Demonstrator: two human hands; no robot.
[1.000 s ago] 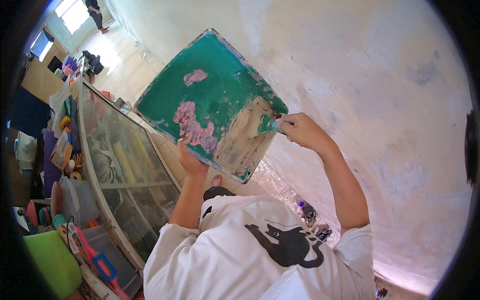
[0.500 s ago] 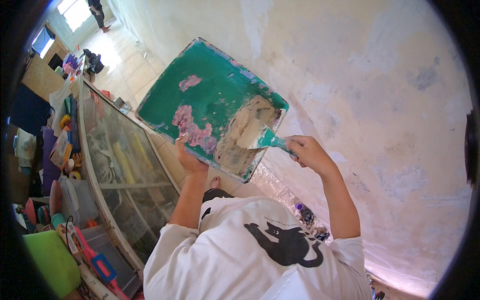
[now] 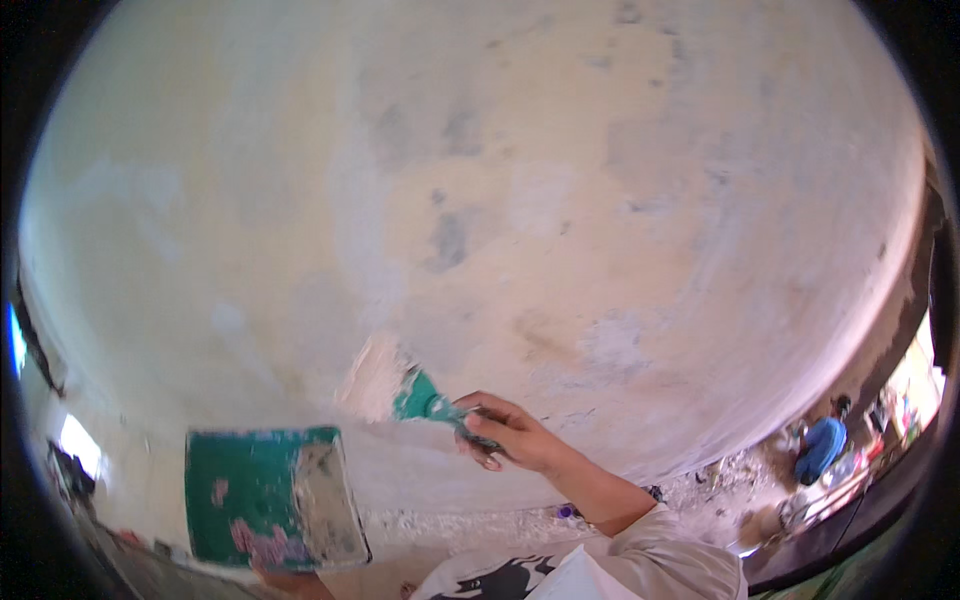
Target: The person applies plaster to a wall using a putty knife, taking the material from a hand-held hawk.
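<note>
My right hand [image 3: 510, 432] is wrapped round the green handle of a putty knife [image 3: 428, 402]. Pale putty [image 3: 370, 382] covers the knife's broad blade, which is raised in front of the wall; whether it touches the wall I cannot tell. Lower left, my left hand [image 3: 285, 580] supports a green paint tray [image 3: 235, 460] from beneath its near edge, most of the fingers hidden under it. Dried pink patches [image 3: 265, 545] mark the tray's floor, and a band of beige putty [image 3: 325, 495] lies along its right side.
A large patchy wall [image 3: 540, 200], cream with grey and whitish smears, fills most of the view. Debris [image 3: 715, 475] litters the floor along its base. At the far right a person in blue [image 3: 822, 448] crouches low, near assorted household items.
My view has swung right to face the wall. The putty knife has left the tray and risen to the wall with putty on its blade; the tray now sits lower left.
</note>
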